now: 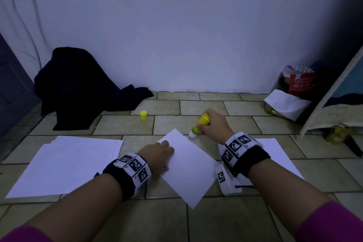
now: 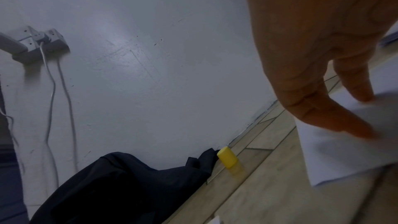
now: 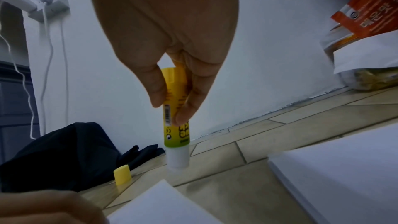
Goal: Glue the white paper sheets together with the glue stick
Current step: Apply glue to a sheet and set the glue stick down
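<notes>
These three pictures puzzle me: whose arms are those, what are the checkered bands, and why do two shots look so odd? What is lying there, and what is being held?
There is no machine here: a person sits over a tiled floor and works with bare hands. The checkered bands are wrist straps bearing printed markers. The wide picture comes from a camera on the person's head; the two odd ones come from a small camera on each wrist, looking along the fingers.

The right hand grips an uncapped glue stick, its white tip pointing down just beyond a corner of the middle paper sheet. The left hand rests flat on that sheet. More white sheets lie to the left and right. The yellow cap stands apart on the floor, near a dark cloth by the wall.
</notes>
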Tool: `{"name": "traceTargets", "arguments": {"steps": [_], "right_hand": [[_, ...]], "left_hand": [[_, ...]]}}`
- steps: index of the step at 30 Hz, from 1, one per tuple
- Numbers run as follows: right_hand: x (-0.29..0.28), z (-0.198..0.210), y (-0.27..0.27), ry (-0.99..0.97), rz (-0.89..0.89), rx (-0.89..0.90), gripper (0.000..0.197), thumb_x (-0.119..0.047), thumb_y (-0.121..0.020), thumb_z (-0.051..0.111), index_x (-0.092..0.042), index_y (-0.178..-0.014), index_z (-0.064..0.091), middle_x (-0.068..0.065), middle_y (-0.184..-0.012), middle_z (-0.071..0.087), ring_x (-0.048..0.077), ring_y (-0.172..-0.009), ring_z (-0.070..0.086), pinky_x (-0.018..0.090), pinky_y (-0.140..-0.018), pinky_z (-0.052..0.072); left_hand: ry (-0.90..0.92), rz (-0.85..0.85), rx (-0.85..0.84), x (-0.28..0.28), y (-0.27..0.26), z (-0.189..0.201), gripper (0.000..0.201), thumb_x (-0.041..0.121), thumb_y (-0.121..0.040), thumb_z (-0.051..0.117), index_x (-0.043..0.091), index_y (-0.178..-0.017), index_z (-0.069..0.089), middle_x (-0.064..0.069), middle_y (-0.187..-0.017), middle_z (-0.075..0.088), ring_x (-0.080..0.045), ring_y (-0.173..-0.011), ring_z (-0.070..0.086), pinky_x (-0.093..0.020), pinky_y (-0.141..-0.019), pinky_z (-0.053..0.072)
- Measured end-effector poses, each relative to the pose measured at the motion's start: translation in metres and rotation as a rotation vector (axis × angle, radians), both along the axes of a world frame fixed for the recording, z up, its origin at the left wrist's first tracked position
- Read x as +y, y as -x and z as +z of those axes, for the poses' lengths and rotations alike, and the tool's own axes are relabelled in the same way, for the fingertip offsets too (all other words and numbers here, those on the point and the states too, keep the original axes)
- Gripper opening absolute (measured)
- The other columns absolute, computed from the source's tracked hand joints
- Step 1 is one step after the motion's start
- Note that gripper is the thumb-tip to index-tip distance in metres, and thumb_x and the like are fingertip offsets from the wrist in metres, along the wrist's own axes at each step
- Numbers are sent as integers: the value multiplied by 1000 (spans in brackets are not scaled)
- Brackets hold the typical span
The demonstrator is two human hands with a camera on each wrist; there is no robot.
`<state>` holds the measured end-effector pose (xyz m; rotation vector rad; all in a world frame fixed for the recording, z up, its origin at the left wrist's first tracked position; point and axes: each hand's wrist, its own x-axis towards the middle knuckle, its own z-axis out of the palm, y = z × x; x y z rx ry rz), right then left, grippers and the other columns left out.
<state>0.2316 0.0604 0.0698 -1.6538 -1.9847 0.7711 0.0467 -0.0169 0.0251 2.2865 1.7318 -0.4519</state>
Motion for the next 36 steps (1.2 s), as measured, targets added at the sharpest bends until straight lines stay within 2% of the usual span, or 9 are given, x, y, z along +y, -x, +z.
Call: {"name": "traceTargets", "arguments": {"steps": [3,7,10,13,19,24,31,33,36], "right_hand": [[1,-1,16,14,35,-9,31,-15,-86,66,-6,-113,54,16,-113,58,28,-98,57,31,-74,46],[1,-5,39,36,104,-59,33,-16,-88,62,-6,-117,52,20,-117,58,34,-105,56,38,-84,49],[0,-6,54,48,161,-93,33,-14,-91,58,-6,-121,51,20,-119,57,33,-107,56,31,-79,44],[1,-5,62,55,214,-139,32,-11,-92,56,-6,-123,49,21,-119,57,33,-107,56,29,-77,43],[3,6,50,57,283,-327,34,-13,-91,59,-8,-123,50,19,-121,56,32,-108,56,30,-78,44],[-9,16,24,87,384,-446,30,-9,-88,59,-9,-119,55,14,-121,56,28,-108,55,33,-85,47],[-28,26,-15,140,467,-599,33,-10,-88,60,-9,-120,54,14,-117,58,26,-105,55,27,-72,41],[-30,27,-24,159,467,-624,32,-12,-88,62,-10,-120,55,13,-116,59,23,-98,55,24,-65,42],[-33,29,-36,190,467,-634,31,-13,-88,62,-9,-118,56,11,-112,61,16,-87,50,15,-56,37]], "left_hand": [[4,4,-19,-3,2,-2,54,33,-94,55,14,-141,35,-5,-147,29,-24,-133,31,-41,-102,41],[17,-2,-24,-5,4,-4,53,32,-95,52,12,-142,34,-6,-151,27,-27,-135,26,-44,-104,39],[20,-6,-12,-4,5,-2,56,34,-95,52,12,-143,34,-7,-150,29,-29,-133,29,-42,-105,37],[29,0,-15,-2,6,-1,59,37,-95,53,14,-145,32,-6,-151,29,-28,-134,29,-41,-107,36],[25,12,-42,2,9,-1,67,40,-91,58,20,-148,30,-2,-151,31,-24,-133,32,-38,-106,37],[15,38,-48,8,14,-3,75,47,-88,61,23,-149,25,3,-151,28,-19,-133,30,-39,-104,40],[27,23,-40,14,16,-2,80,53,-85,62,26,-150,23,6,-153,22,-17,-137,25,-35,-107,35],[15,11,-28,14,15,-2,80,54,-85,63,26,-150,24,6,-154,20,-18,-138,22,-37,-108,34],[21,26,-39,11,18,-4,81,53,-86,62,27,-151,22,6,-159,4,-17,-145,9,-40,-113,28]]}}
